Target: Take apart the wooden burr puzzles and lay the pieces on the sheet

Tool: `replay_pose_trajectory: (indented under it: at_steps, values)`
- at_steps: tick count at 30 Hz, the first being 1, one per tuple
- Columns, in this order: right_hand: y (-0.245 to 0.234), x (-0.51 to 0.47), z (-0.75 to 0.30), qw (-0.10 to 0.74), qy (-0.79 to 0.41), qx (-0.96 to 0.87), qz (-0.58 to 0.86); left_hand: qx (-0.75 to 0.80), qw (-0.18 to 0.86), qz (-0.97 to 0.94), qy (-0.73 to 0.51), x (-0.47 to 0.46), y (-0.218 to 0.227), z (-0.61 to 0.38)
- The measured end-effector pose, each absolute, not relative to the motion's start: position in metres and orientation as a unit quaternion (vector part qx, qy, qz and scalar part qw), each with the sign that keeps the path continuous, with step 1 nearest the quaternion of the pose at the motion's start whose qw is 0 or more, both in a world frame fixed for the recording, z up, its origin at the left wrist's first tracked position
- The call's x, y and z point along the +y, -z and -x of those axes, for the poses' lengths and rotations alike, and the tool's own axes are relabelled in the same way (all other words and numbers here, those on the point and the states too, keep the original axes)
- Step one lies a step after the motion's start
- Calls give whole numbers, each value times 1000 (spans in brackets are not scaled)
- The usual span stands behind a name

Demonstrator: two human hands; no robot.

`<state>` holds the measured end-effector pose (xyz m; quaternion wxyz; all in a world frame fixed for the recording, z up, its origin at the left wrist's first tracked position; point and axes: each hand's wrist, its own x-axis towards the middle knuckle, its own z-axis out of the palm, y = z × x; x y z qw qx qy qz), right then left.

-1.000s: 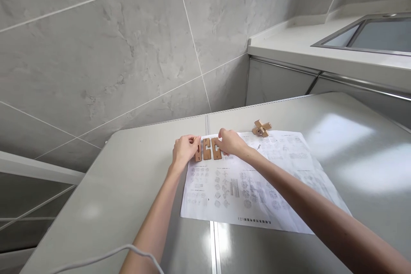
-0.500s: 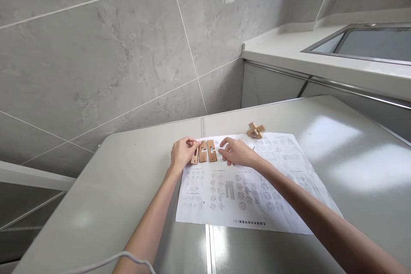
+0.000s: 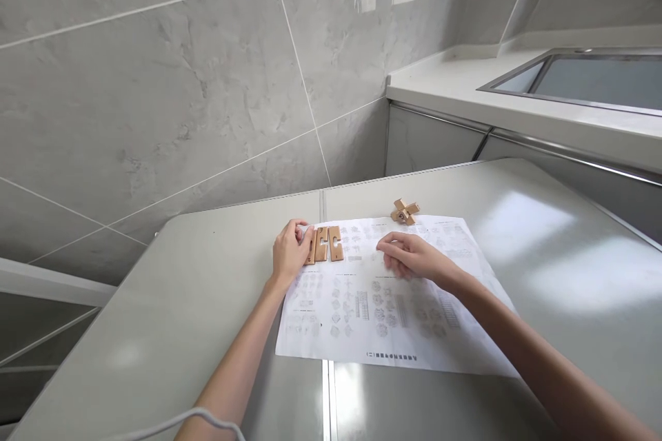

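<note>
Withdrew the right hand [image 3: 414,256] over the sheet [image 3: 331,346] with loosely parted fingers, leaving only the left hand [image 3: 289,251], with indiscernible grip, on the left block [image 3: 311,252], now just beside the middle block [image 3: 319,248].

Leftmost wooden piece [image 3: 311,255], partly hidden

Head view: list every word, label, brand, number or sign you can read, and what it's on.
"1" (small, probable): right flat wooden piece, near end.
Middle flat wooden piece: mark at far end, too small to read.
Left flat wooden piece: mark at near end, too small to read.
Wooden cross: dark mark, too blurred.
Paper sheet: bold title line and fine print, too small to read.
No readable brand.
</note>
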<state>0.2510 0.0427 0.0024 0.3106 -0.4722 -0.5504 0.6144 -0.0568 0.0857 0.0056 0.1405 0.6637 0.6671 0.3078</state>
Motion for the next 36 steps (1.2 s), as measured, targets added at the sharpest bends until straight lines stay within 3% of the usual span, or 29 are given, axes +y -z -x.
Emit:
replay_pose_trajectory:
  at_steps: [6, 11, 19, 26, 36]
  values:
    - [15, 38, -261, 491, -611, -429, 449, 603, 252, -672, -348, 42, -17, 16]
    - [24, 41, -266, 555, -607, -378, 425, 528, 388, -682, -325, 10, -19, -19]
    - [16, 44, -266, 536, -624, -379, 423, 477, 518, -641, -306, -2, -13, -34]
    - [14, 49, -274, 483, -659, -407, 409, 482, 534, -623, -308, -7, -8, -35]
    - [22, 53, -277, 482, -685, -395, 376, 481, 564, -603, -294, -13, -9, -38]
